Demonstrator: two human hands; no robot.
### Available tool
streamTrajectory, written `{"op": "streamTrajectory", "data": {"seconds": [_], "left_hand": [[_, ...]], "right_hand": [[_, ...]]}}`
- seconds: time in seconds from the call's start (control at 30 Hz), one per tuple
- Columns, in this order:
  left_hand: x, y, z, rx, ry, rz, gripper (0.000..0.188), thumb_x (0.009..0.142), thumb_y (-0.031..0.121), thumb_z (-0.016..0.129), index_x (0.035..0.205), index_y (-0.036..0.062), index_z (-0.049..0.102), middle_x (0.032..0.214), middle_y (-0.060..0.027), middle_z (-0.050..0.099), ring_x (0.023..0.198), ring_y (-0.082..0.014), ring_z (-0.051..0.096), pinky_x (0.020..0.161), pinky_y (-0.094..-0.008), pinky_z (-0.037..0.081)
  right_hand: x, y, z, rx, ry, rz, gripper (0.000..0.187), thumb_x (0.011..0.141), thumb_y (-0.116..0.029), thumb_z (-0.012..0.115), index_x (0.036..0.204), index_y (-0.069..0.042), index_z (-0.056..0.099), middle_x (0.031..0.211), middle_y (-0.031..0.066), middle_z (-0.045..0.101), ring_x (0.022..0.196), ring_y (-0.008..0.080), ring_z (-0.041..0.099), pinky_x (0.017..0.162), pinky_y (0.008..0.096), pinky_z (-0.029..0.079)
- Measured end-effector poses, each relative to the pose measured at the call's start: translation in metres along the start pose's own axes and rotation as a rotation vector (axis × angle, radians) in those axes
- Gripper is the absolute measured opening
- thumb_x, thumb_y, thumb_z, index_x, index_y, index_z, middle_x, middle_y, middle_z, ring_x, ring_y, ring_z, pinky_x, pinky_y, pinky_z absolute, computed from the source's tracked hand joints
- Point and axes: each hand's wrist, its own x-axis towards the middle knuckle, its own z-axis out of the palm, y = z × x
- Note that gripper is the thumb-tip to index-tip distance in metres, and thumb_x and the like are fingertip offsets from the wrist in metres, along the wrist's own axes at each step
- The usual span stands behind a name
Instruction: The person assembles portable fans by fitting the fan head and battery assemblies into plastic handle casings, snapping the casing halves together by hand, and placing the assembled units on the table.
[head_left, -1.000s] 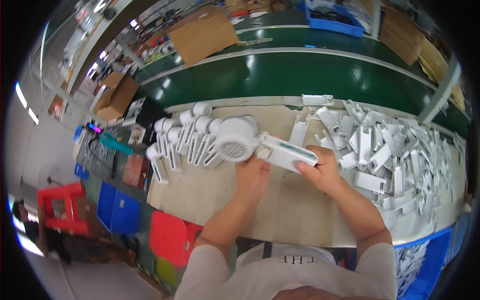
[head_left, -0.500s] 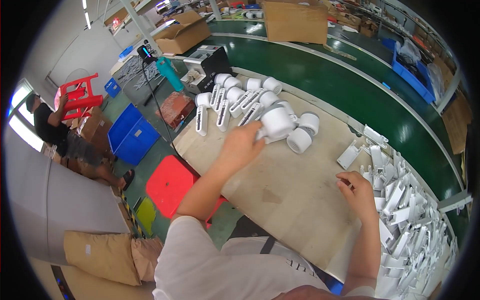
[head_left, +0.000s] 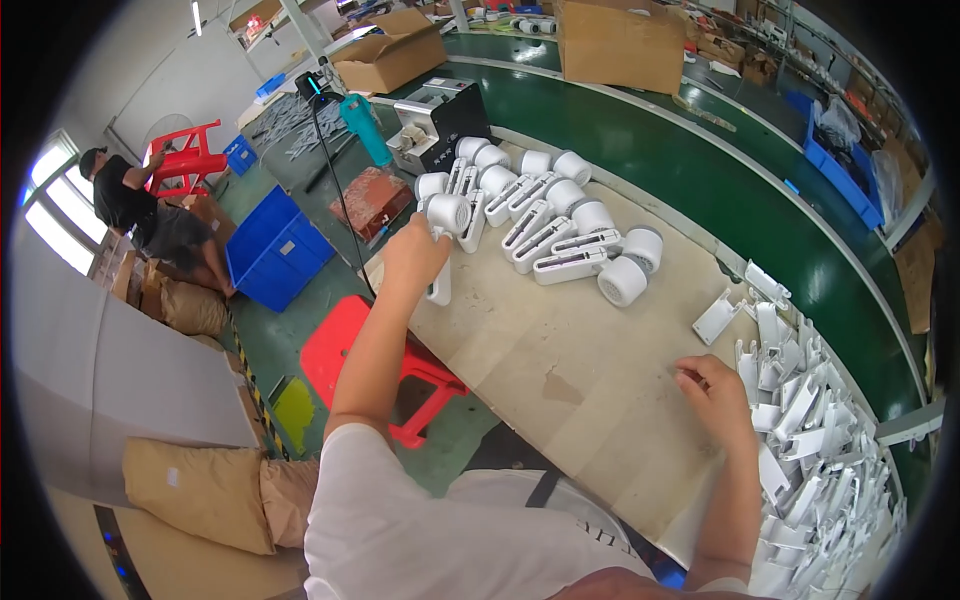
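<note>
My left hand point(head_left: 418, 258) is closed around a white round-headed unit point(head_left: 447, 212) at the left end of the table point(head_left: 560, 350). Part of that unit is covered by my fingers, and a white handle end shows below them. Just right of it lie several similar white units point(head_left: 542, 243) with round heads and slotted handles, grouped at the far side. My right hand point(head_left: 716, 395) hovers over the table's right part, thumb and fingers curled together. Whatever may be between those fingertips is too small to make out. It is nearest to a pile of white plastic housings point(head_left: 800, 430).
Behind the units stands a black and silver machine point(head_left: 438, 125), beside a teal bottle-shaped object point(head_left: 365, 130). A green conveyor point(head_left: 640, 130) runs along the far side. To the left are a red stool point(head_left: 335, 350), a blue bin point(head_left: 280, 250) and a person point(head_left: 150, 205) with another red stool.
My left hand has moved left with the round-headed unit, away from the middle of the group. My right hand stays nearly in place, its fingers drawn closer together. The view has shifted slightly.
</note>
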Motion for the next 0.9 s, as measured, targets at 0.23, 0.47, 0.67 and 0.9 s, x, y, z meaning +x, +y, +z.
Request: {"op": "streamTrajectory", "data": {"seconds": [0.23, 0.47, 0.67, 0.9], "left_hand": [[0.025, -0.003, 0.024, 0.200, -0.084, -0.164, 0.034, 0.074, 0.021, 0.053, 0.093, -0.0073, 0.051, 0.084, -0.0257, 0.063, 0.079, -0.0378, 0.063, 0.073, -0.0420, 0.050], [0.023, 0.003, 0.014, 0.284, -0.108, -0.184, 0.032, 0.073, 0.021, 0.055, 0.093, -0.0042, 0.055, 0.086, -0.0236, 0.064, 0.081, -0.0359, 0.064, 0.074, -0.0409, 0.051], [0.019, -0.008, 0.024, 0.293, -0.137, -0.146, 0.034, 0.071, 0.025, 0.060, 0.090, -0.0024, 0.057, 0.083, -0.0221, 0.065, 0.080, -0.0351, 0.064, 0.072, -0.0413, 0.051], [0.015, -0.008, 0.028, 0.249, -0.113, -0.153, 0.038, 0.071, 0.027, 0.061, 0.094, -0.0019, 0.053, 0.083, -0.0231, 0.064, 0.080, -0.0354, 0.064, 0.071, -0.0419, 0.050]], "right_hand": [[-0.003, -0.001, -0.001, -0.004, -0.025, 0.008, 0.017, 0.079, -0.008, 0.060, 0.095, -0.002, 0.062, 0.087, 0.0126, 0.060, 0.078, 0.0241, 0.061, 0.070, 0.0311, 0.048], [-0.003, -0.001, -0.004, -0.045, -0.026, -0.007, 0.018, 0.078, -0.008, 0.060, 0.095, -0.002, 0.062, 0.086, 0.0128, 0.060, 0.078, 0.0258, 0.061, 0.070, 0.0324, 0.048], [-0.003, 0.000, -0.005, -0.081, -0.029, -0.010, 0.018, 0.079, -0.011, 0.059, 0.095, -0.003, 0.062, 0.086, 0.0123, 0.060, 0.078, 0.0259, 0.061, 0.070, 0.0333, 0.048], [-0.003, 0.000, -0.003, -0.090, -0.050, -0.012, 0.018, 0.078, -0.012, 0.059, 0.095, -0.004, 0.062, 0.087, 0.0120, 0.060, 0.080, 0.0254, 0.061, 0.071, 0.0336, 0.048]]}}
